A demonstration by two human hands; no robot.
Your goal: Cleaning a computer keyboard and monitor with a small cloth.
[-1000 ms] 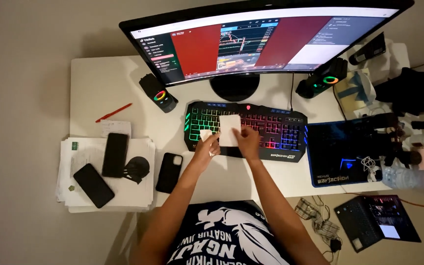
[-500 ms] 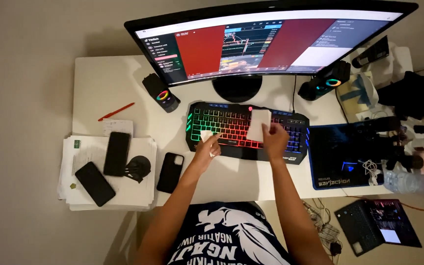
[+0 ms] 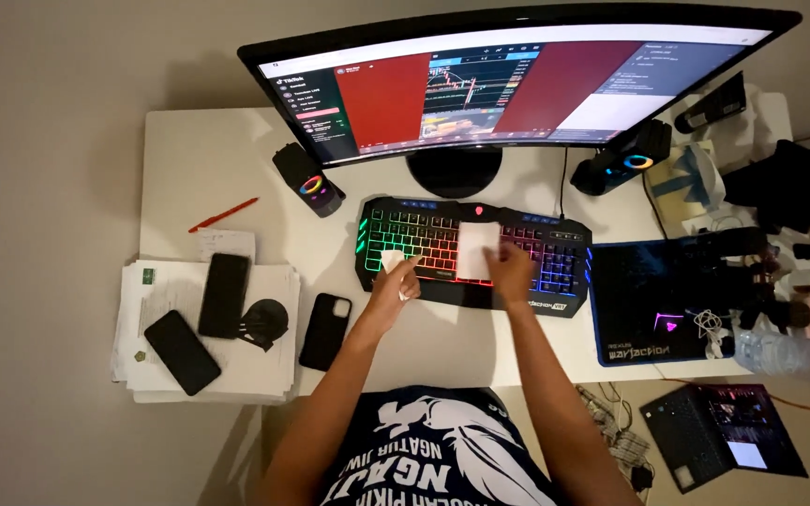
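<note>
A black keyboard (image 3: 424, 234) with rainbow backlit keys lies on the white desk (image 3: 199, 159) in front of a wide curved monitor (image 3: 508, 80). My right hand (image 3: 510, 270) presses a white square wipe (image 3: 477, 249) flat on the middle keys. My left hand (image 3: 394, 286) rests at the keyboard's front left edge, pinching a small white scrap (image 3: 392, 259).
Two ring-lit speakers (image 3: 307, 180) (image 3: 628, 156) flank the monitor stand. Three black phones (image 3: 222, 293) lie at the left, two on a paper stack (image 3: 264, 375). A red pen (image 3: 222, 215) lies behind them. A dark mouse pad (image 3: 639, 290) and clutter fill the right; a laptop (image 3: 724, 436) sits on the floor.
My right hand slid the wipe from mid-keyboard toward the right end, then back left to the middle. My left hand stayed put with its scrap.
</note>
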